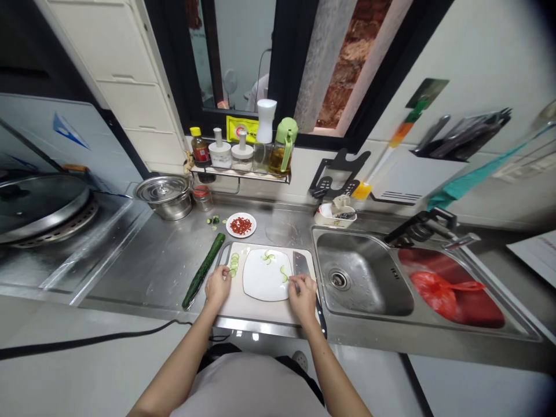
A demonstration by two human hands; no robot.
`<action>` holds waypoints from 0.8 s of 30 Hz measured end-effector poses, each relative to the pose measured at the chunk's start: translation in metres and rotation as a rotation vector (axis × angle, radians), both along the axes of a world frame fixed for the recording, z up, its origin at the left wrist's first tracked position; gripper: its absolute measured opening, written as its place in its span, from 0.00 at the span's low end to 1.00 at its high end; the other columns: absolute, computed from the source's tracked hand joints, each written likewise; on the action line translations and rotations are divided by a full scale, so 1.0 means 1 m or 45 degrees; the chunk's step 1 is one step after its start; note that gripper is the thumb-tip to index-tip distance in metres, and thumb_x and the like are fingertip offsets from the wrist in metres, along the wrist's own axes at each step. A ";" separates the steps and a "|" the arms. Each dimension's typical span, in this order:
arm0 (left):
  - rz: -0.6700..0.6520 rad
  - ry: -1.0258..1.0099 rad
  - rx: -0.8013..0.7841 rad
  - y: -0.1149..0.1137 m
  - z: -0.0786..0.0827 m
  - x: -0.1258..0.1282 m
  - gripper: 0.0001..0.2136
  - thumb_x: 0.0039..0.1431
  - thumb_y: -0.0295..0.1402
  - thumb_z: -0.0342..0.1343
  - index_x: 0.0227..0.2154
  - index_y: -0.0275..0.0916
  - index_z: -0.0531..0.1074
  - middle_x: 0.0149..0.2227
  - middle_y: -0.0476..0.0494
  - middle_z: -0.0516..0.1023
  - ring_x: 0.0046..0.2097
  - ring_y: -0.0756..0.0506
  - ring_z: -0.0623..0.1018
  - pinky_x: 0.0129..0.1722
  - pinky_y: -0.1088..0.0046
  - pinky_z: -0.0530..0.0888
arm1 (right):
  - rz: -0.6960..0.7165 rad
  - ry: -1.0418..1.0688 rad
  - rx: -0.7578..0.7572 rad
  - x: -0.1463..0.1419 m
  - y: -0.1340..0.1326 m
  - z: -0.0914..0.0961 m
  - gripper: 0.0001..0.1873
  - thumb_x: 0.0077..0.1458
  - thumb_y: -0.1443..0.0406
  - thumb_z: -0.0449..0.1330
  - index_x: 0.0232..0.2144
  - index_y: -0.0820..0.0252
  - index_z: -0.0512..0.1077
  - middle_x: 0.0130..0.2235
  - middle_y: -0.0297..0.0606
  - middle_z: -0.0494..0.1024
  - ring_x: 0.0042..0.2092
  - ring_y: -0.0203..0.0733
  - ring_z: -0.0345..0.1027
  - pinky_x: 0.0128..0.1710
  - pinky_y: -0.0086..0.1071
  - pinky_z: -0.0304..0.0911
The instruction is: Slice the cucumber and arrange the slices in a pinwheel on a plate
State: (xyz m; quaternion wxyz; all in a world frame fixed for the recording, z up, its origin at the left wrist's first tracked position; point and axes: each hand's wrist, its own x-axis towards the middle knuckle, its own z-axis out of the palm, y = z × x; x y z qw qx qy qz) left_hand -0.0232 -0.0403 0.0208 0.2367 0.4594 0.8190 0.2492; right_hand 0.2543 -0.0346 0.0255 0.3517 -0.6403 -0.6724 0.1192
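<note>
My left hand (pixel 218 285) is at the left of the cutting board (pixel 260 313), fingertips pinched beside a row of thin cucumber slices (pixel 234 262). My right hand (pixel 303 294) has its fingers curled together at the right rim of a white square plate (pixel 264 281). Whatever either hand grips is too small to make out. On the plate are cucumber slices (pixel 268 256) fanned near the top and more slices (pixel 284 273) at the right edge. A kitchen knife (pixel 300 262) lies along the board's right side, partly under my right hand. Left of the board lies a whole cucumber (pixel 204 271).
Behind the board are a small plate of chopped red pieces (pixel 241 225), cucumber scraps (pixel 213 220) and a lidded steel pot (pixel 167 197). A double sink (pixel 365 278) is at the right, with a red bag (pixel 438 292). A seasoning shelf (pixel 243 174) hangs above.
</note>
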 end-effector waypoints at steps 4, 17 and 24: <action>0.103 -0.458 0.195 0.006 -0.002 -0.002 0.09 0.48 0.34 0.59 0.33 0.38 0.74 0.31 0.45 0.78 0.34 0.46 0.76 0.37 0.72 0.69 | 0.032 0.029 -0.021 -0.004 0.000 0.001 0.15 0.55 0.63 0.51 0.35 0.57 0.78 0.40 0.42 0.71 0.46 0.48 0.59 0.49 0.41 0.57; -0.149 -1.263 0.364 0.030 0.079 0.029 0.18 0.36 0.35 0.67 0.32 0.37 0.70 0.24 0.52 0.74 0.26 0.53 0.72 0.30 0.77 0.66 | 0.386 0.334 -0.058 -0.047 0.036 0.078 0.11 0.56 0.63 0.54 0.37 0.55 0.76 0.37 0.39 0.76 0.43 0.44 0.65 0.44 0.36 0.59; -0.422 -1.254 0.390 0.040 0.103 0.043 0.18 0.40 0.33 0.65 0.35 0.38 0.67 0.24 0.53 0.74 0.27 0.53 0.72 0.31 0.77 0.66 | 0.667 0.297 -0.115 -0.060 0.054 0.106 0.06 0.55 0.64 0.58 0.31 0.55 0.75 0.35 0.36 0.76 0.42 0.42 0.65 0.44 0.35 0.57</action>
